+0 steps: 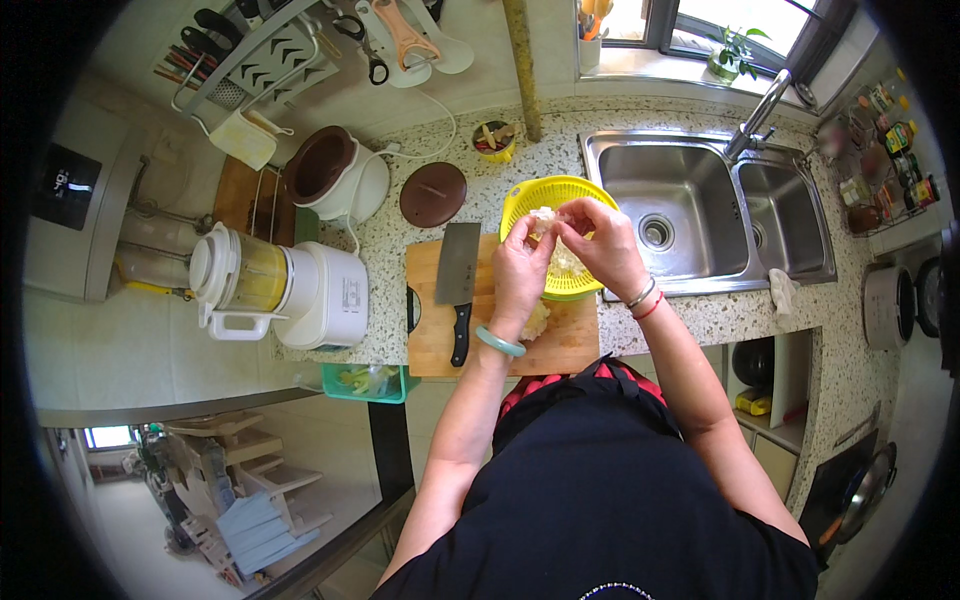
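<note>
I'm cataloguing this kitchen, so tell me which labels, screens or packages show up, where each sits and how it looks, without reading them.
Dark rectangular panel with small pale marks: far left, on a pale appliance.
Small grey printed label: side of the white blender base, left of the wooden cutting board.
Colourful labelled bottles and jars: wall rack at far right, beyond the steel double sink; too small to describe.
</note>
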Demonstrator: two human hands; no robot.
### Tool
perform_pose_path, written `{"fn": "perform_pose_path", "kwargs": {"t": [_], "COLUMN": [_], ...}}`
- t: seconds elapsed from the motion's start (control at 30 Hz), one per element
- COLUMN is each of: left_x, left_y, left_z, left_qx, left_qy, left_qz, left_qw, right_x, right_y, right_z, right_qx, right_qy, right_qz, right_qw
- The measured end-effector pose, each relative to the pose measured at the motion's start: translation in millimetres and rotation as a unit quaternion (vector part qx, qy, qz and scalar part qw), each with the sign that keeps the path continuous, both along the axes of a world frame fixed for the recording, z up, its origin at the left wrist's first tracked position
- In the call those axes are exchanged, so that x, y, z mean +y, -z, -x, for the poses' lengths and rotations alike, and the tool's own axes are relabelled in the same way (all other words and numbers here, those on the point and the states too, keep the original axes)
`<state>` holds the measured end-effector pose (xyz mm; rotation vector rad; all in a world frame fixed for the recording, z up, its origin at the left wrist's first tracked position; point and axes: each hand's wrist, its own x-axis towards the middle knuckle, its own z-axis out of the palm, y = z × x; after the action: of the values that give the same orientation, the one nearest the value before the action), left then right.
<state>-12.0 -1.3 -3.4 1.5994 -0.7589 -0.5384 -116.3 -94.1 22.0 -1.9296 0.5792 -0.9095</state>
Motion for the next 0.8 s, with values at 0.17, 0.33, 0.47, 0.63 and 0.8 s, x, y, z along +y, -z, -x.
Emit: {"fn": "perform_pose_path", "kwargs": {"t": [0.17, 0.33, 0.47, 0.63, 0.8], "left_x": [1, 3, -1, -1, 0], "left_y": [-12, -19, -4, -9, 8], "left_z": [2, 4, 0, 1, -4], "left_qx": [-0.041, -0.091, -0.149, -0.153, -0.037], "left_qy": [-0.014, -0.023, -0.027, -0.019, 0.010], "left_qz": [-0.019, -0.021, 0.028, 0.016, 0.001], "left_qw": [0.999, 0.995, 0.988, 0.988, 0.999], "right_x": [-1, 1, 0, -3, -2], "right_y": [7, 1, 2, 10, 13], "right_z": [-2, -1, -2, -3, -5], "right_qx": [-0.004, 0.002, 0.010, 0.018, 0.014], "right_qy": [0.022, 0.020, 0.016, 0.027, 0.053], "right_qz": [0.072, 0.037, 0.006, 0.027, 0.002], "right_qw": [0.997, 0.999, 1.000, 0.999, 0.999]}}
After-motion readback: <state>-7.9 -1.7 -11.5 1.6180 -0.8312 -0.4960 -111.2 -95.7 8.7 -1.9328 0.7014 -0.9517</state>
